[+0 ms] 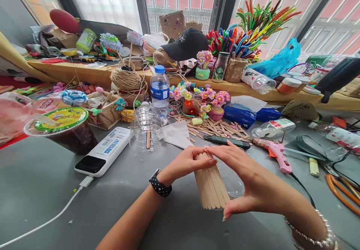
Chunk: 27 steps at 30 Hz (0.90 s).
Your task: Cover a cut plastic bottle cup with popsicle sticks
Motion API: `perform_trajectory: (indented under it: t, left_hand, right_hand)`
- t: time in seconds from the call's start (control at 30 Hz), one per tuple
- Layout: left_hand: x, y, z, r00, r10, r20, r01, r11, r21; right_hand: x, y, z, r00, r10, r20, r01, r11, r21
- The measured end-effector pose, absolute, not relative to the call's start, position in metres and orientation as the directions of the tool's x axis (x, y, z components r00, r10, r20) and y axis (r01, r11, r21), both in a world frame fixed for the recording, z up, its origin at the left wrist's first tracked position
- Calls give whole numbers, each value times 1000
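The row of wooden sticks (211, 186) is held just above the grey table (42, 182), near the middle of its front edge. The left hand (185, 164) pinches the top ends with closed fingers. The right hand (253, 184) grips top and bottom. The sticks look light, thin and stiff. They might snap, so the ends seem the best place to hold.

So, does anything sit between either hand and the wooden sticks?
Nothing visible does. The left hand pinches the top ends of the wooden sticks, and the right hand spans them from top to bottom; both touch them directly.
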State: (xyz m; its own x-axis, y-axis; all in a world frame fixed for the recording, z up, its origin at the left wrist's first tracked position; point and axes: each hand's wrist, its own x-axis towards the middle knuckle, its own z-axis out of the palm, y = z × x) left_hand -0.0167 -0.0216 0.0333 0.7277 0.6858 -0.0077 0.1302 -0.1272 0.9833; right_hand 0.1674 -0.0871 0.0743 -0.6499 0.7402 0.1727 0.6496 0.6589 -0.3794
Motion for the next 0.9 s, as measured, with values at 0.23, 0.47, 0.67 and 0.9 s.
perform_trajectory:
  t: [0.23,0.47,0.67,0.9]
  left_hand:
    - [-15,-22,30,715,699,-7,110,-103,989]
    - [-16,-20,30,717,696,-39,110,-58,992]
    - [-16,-20,29,725,687,-54,92,-20,996]
    - [-15,-20,25,715,695,-72,90,11,996]
  right_hand:
    - [169,-84,71,-651,747,138,626,630,-459]
    - [176,-77,65,-650,755,89,578,567,-587]
    - [181,-73,59,-655,751,86,533,539,-652]
    - [180,-73,58,-638,766,84,533,517,-670]
